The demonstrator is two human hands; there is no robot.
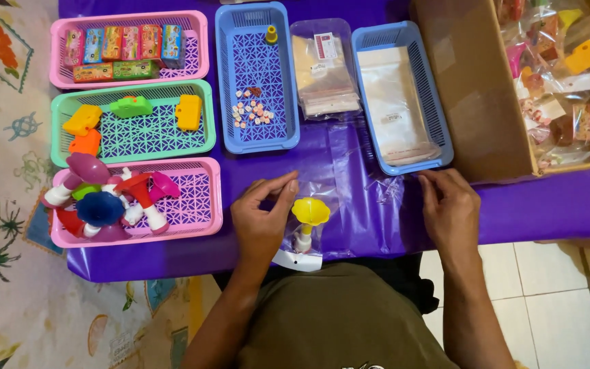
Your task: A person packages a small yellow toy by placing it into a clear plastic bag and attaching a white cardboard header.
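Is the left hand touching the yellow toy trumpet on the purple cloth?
Cannot tell. In the head view the left hand pinches beside the yellow toy trumpet, which lies in a clear plastic bag; no plain contact or gap shows.
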